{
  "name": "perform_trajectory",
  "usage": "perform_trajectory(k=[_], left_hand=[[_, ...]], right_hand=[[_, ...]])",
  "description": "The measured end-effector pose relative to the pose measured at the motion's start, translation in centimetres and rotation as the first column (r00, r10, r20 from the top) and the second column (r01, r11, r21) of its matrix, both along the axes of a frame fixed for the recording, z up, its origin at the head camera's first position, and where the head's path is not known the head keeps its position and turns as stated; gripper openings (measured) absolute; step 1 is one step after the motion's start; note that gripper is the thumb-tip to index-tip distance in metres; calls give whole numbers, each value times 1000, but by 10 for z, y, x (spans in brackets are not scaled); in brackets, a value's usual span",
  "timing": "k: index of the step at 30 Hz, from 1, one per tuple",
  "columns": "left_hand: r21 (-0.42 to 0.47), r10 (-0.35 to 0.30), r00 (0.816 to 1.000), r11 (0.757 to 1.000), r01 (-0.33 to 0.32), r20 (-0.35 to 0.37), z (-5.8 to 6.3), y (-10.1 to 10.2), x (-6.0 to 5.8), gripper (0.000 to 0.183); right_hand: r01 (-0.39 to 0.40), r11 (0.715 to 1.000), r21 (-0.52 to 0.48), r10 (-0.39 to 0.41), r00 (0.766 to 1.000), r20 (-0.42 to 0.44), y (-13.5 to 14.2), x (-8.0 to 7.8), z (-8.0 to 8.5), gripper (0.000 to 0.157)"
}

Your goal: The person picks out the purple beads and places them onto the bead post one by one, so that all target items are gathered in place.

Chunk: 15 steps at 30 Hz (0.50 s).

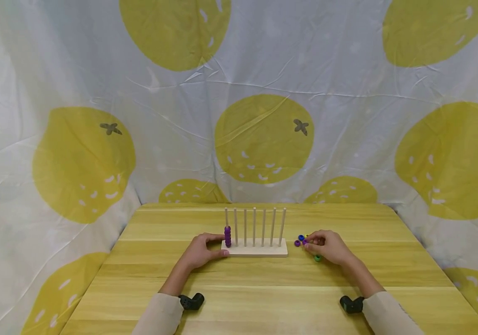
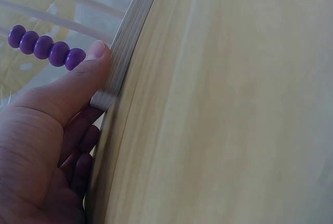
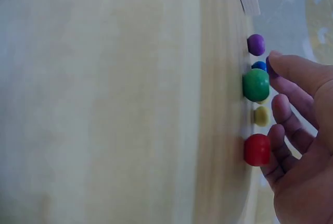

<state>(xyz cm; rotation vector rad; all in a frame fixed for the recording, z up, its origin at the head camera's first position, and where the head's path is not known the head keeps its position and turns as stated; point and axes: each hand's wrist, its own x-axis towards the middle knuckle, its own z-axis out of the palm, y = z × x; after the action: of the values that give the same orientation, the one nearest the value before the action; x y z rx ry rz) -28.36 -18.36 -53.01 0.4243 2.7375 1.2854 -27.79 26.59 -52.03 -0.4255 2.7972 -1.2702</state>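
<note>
A wooden peg stand (image 1: 255, 251) with several upright pegs stands mid-table. Purple beads (image 1: 228, 237) are stacked on its leftmost peg; the left wrist view shows the same purple beads (image 2: 43, 47). My left hand (image 1: 199, 251) holds the left end of the base, thumb along the front and index finger behind. Off the stand's right end, my right hand (image 1: 328, 246) pinches a purple bead (image 3: 269, 66) between thumb and index finger, largely hidden by them. Around that hand lie another purple bead (image 1: 297, 243), a blue bead (image 1: 301, 237) and a green bead (image 1: 317, 258).
A red bead (image 3: 257, 150) and a yellow bead (image 3: 261, 116) also lie on the table near the right fingers. The wooden table (image 1: 264, 302) reaches back to a hanging cloth (image 1: 339, 139) with yellow fruit prints. Black devices sit at both wrists.
</note>
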Motion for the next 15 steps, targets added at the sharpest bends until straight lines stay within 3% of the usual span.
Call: perform_trajectory(k=[15], left_hand=[[-1, -3, 1000, 1000, 3, -3, 0, 0, 0, 59]], right_hand=[[15, 999, 43, -12, 997, -73, 0, -4, 43, 18]])
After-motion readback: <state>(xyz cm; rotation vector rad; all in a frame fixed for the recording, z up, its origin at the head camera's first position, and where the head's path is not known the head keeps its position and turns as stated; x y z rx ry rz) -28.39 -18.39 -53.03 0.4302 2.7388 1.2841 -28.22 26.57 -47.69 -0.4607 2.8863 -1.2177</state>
